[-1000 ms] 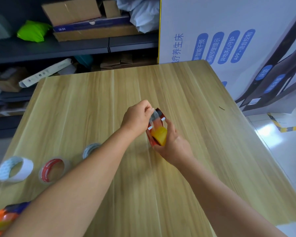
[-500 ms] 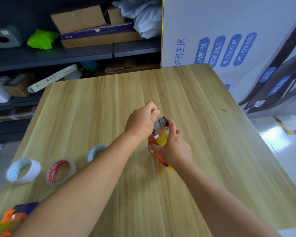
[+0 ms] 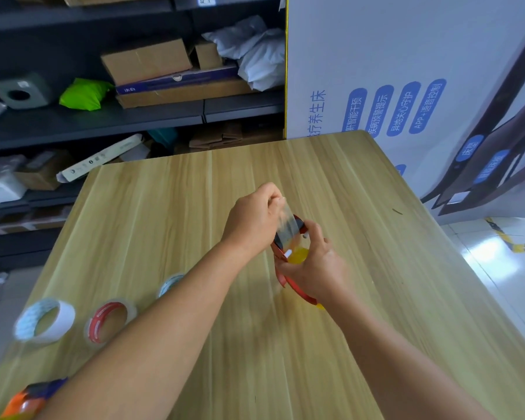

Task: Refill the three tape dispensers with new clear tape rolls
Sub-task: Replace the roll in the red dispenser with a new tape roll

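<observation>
My right hand (image 3: 315,268) grips a red tape dispenser (image 3: 291,247) with a yellow part, held just above the middle of the wooden table (image 3: 285,344). My left hand (image 3: 252,219) pinches a strip of clear tape (image 3: 285,225) that stretches up and away from the dispenser's front. On the table at the left lie a white-cored tape roll (image 3: 44,319), a red-cored clear roll (image 3: 109,321) and a third roll (image 3: 170,283) partly hidden by my left forearm. Another dispenser (image 3: 28,400), orange and blue, shows at the bottom left corner.
Dark shelves (image 3: 119,122) with cardboard boxes, a green bag and grey bags stand behind the table. A large white printed board (image 3: 406,71) leans at the right. The table's right edge drops to a glossy floor (image 3: 497,253).
My left hand has pulled the tape strip further out and upward from the dispenser. The camera has tilted up, so more of the shelves shows.
</observation>
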`<state>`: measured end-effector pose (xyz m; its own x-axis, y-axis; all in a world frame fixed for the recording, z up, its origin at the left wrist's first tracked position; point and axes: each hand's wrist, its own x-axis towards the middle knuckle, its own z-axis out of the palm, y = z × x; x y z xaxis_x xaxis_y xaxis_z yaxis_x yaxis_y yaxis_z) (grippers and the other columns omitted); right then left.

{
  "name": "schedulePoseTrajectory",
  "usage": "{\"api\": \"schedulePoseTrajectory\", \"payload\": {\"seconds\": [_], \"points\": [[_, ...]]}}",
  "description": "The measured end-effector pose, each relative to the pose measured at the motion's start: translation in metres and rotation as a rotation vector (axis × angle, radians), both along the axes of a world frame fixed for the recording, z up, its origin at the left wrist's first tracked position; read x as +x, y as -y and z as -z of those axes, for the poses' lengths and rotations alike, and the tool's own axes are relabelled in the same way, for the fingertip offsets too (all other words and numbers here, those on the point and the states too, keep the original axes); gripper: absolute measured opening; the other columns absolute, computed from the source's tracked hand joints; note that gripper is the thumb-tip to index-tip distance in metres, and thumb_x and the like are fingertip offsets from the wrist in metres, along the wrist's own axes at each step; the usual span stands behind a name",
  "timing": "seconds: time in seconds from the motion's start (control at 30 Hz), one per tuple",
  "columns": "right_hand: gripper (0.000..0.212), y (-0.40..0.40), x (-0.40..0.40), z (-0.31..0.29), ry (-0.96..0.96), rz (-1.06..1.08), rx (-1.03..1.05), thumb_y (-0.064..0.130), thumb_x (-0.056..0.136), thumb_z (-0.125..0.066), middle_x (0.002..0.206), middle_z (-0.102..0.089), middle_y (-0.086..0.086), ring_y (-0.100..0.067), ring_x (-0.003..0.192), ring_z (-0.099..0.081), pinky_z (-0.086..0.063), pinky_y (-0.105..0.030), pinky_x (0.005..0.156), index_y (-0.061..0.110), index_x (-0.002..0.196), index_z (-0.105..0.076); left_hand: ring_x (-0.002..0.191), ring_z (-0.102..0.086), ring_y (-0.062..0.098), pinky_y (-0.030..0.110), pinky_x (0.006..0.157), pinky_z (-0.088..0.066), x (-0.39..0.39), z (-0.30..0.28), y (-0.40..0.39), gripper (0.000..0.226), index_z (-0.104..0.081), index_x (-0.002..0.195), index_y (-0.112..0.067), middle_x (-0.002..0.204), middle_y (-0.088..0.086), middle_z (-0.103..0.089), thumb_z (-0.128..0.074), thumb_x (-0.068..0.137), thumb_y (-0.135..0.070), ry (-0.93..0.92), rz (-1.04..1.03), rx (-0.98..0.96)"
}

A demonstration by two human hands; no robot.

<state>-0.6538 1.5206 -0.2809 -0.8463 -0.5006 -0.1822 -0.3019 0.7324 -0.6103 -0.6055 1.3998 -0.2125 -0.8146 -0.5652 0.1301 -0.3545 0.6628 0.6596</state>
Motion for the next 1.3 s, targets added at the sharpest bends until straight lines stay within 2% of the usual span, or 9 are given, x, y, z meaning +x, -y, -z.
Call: {"api": "schedulePoseTrajectory", "payload": {"seconds": [0.17, 0.43, 0.57, 0.73, 0.8, 0.97, 1.07, 1.2, 1.3], "points": [[0.072, -0.01, -0.002, 0.002, 0.079, -0.017, 0.015, 0.049, 0.066, -0.07, 0.105, -0.055, 0.005, -0.019, 0.073, -0.062, -0.039, -0.026, 0.049, 0.042, 0.124, -0.028, 0.075, -0.068, 0.017, 0.04, 0.072, -0.056, -0.01, -0.043, 0.007, 0.019, -0.056, 0.09, -0.012, 0.079, -0.002, -0.07, -0.043, 0.098, -0.024, -0.165, -0.014, 0.015], [0.078, -0.016, 0.002, 0.01, 0.12, -0.072, -0.049, 0.044, 0.058, -0.071, 0.102, -0.059, 0.006, -0.018, 0.071, -0.063, -0.046, -0.028, 0.052, 0.043, 0.124, -0.029, 0.065, -0.057, 0.009, 0.025, 0.063, -0.046, -0.017, -0.058, 0.016, 0.016, -0.065, 0.083, -0.023, 0.067, -0.012, -0.06, -0.053, 0.092, -0.018, -0.2, -0.014, 0.008], [0.07, -0.023, -0.004, 0.002, 0.115, -0.066, -0.078, 0.043, 0.064, -0.072, 0.1, -0.058, 0.008, -0.01, 0.064, -0.058, -0.039, -0.022, 0.048, 0.041, 0.121, -0.032, 0.067, -0.061, 0.011, 0.026, 0.065, -0.051, -0.013, -0.063, 0.019, 0.015, -0.067, 0.085, -0.018, 0.07, -0.006, -0.064, -0.053, 0.091, -0.018, -0.25, -0.109, 0.062], [0.06, -0.033, -0.009, -0.006, 0.141, -0.071, -0.118, 0.046, 0.068, -0.071, 0.1, -0.053, 0.011, 0.0, 0.064, -0.054, -0.037, -0.019, 0.05, 0.042, 0.116, -0.035, 0.053, -0.06, 0.006, 0.026, 0.064, -0.056, -0.01, -0.074, 0.034, 0.016, -0.068, 0.079, -0.016, 0.065, -0.004, -0.064, -0.054, 0.087, -0.015, -0.327, -0.224, 0.209], [0.065, -0.036, -0.007, -0.009, 0.156, -0.101, -0.099, 0.043, 0.069, -0.073, 0.103, -0.053, 0.014, 0.002, 0.069, -0.055, -0.039, -0.019, 0.052, 0.04, 0.121, -0.035, 0.053, -0.059, 0.008, 0.029, 0.066, -0.058, -0.008, -0.072, 0.038, 0.015, -0.068, 0.081, -0.012, 0.066, -0.002, -0.064, -0.055, 0.087, -0.013, -0.298, -0.238, 0.25], [0.063, -0.041, -0.002, -0.015, 0.177, -0.162, -0.126, 0.039, 0.07, -0.074, 0.089, -0.047, 0.025, 0.0, 0.07, -0.055, -0.043, -0.015, 0.058, 0.045, 0.121, -0.036, 0.056, -0.057, 0.016, 0.034, 0.068, -0.056, -0.001, -0.052, 0.052, 0.015, -0.065, 0.075, -0.012, 0.06, 0.003, -0.062, -0.054, 0.085, -0.01, -0.26, -0.337, 0.375], [0.064, -0.046, -0.003, -0.019, 0.222, -0.173, -0.182, 0.035, 0.071, -0.075, 0.094, -0.049, 0.022, 0.002, 0.078, -0.055, -0.043, -0.014, 0.061, 0.051, 0.12, -0.037, 0.055, -0.054, 0.016, 0.03, 0.061, -0.052, 0.007, -0.036, 0.06, 0.016, -0.063, 0.076, -0.012, 0.062, 0.003, -0.06, -0.052, 0.082, -0.002, -0.209, -0.466, 0.479], [0.068, -0.05, -0.01, -0.025, 0.258, -0.155, -0.245, 0.03, 0.068, -0.078, 0.099, -0.052, 0.016, -0.007, 0.086, -0.059, -0.051, -0.026, 0.072, 0.048, 0.121, -0.04, 0.052, -0.048, 0.015, 0.028, 0.055, -0.048, 0.023, 0.0, 0.069, 0.016, -0.061, 0.081, -0.008, 0.062, 0.005, -0.056, -0.051, 0.08, 0.004, -0.178, -0.597, 0.71], [0.067, -0.051, -0.015, -0.034, 0.282, -0.135, -0.285, 0.029, 0.069, -0.078, 0.101, -0.052, 0.015, -0.009, 0.083, -0.06, -0.05, -0.024, 0.068, 0.047, 0.122, -0.04, 0.044, -0.045, 0.012, 0.021, 0.044, -0.046, 0.036, 0.035, 0.062, 0.014, -0.058, 0.078, -0.008, 0.058, 0.005, -0.054, -0.053, 0.083, 0.003, -0.117, -0.632, 0.866]]}}
